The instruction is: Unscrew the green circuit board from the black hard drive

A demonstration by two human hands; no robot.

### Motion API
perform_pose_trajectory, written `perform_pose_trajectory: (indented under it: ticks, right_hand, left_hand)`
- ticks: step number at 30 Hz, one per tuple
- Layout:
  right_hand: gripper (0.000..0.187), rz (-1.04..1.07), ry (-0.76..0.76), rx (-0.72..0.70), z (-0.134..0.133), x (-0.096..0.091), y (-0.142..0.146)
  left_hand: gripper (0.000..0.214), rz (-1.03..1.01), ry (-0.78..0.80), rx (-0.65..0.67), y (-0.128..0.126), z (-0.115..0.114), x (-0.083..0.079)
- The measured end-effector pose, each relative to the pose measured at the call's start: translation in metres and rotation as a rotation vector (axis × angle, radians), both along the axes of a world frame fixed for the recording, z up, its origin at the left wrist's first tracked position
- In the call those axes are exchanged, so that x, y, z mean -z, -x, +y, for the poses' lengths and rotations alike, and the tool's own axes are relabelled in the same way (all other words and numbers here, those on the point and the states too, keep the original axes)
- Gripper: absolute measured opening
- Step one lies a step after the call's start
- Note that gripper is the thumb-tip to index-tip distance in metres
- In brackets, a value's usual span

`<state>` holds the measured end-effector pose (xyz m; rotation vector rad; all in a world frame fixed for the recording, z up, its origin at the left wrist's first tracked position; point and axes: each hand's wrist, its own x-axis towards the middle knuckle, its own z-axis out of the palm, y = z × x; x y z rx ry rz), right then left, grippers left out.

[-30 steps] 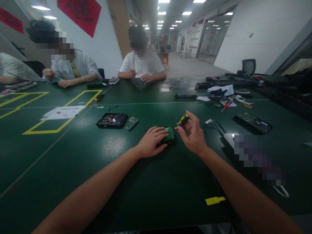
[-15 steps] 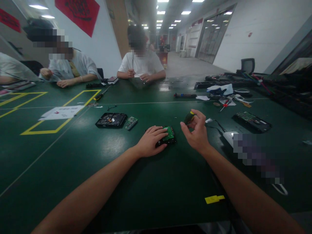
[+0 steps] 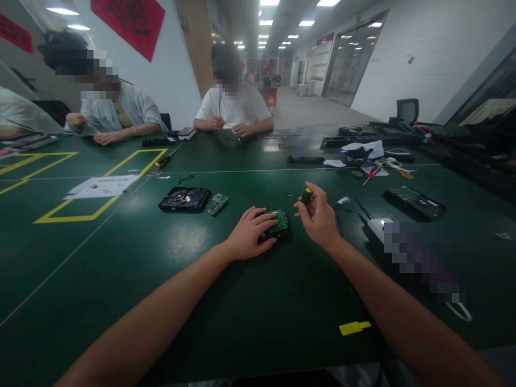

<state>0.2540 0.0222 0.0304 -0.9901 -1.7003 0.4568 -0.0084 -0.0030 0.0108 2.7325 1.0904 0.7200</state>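
Hard drive [image 3: 281, 232] lies under my left hand [image 3: 250, 234], thumb and fingers apart; beside it, my right hand [image 3: 321, 221] grips a screwdriver [image 3: 307, 197]!

left hand [image 3: 253, 233] on hard drive [image 3: 282, 221]

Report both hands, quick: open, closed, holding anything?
Left hand: open, resting across the green-boarded hard drive.
Right hand: closed, fingers holding the black-and-yellow handle.

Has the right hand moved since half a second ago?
Yes, slightly left: the right hand, holding the black-and-yellow handle, is now a little nearer the loose circuit board, which lies where it was.
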Motion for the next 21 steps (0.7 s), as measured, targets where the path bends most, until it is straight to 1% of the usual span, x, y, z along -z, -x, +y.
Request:
perform_pose_trajectory:
  ticks: [4, 7, 11, 14, 17, 21]
  right_hand:
    - [0.054, -0.057, 0.039, 0.001, 0.003, -0.006, -0.001]
    - [0.052, -0.034, 0.087, -0.033, 0.006, -0.010, 0.000]
    - [0.050, 0.075, 0.132, -0.053, 0.007, -0.014, 0.002]
    - [0.040, 0.174, 0.137, -0.062, 0.003, -0.017, 0.002]
    - [0.034, 0.272, 0.148, -0.117, -0.004, -0.021, 0.000]
    - [0.031, 0.378, 0.193, -0.218, -0.011, -0.028, 0.003]
  left_hand:
    - [0.054, 0.008, 0.010, -0.039, -0.001, -0.001, 0.001]
    - [0.053, 0.014, 0.014, -0.070, -0.002, -0.002, 0.000]
    - [0.054, 0.034, 0.033, -0.087, -0.003, -0.003, -0.003]
    - [0.053, 0.050, 0.026, -0.070, -0.002, -0.002, -0.004]
    - [0.052, 0.046, 0.018, -0.069, -0.001, 0.000, -0.003]
    - [0.050, 0.030, 0.011, -0.055, -0.003, 0.001, -0.003]
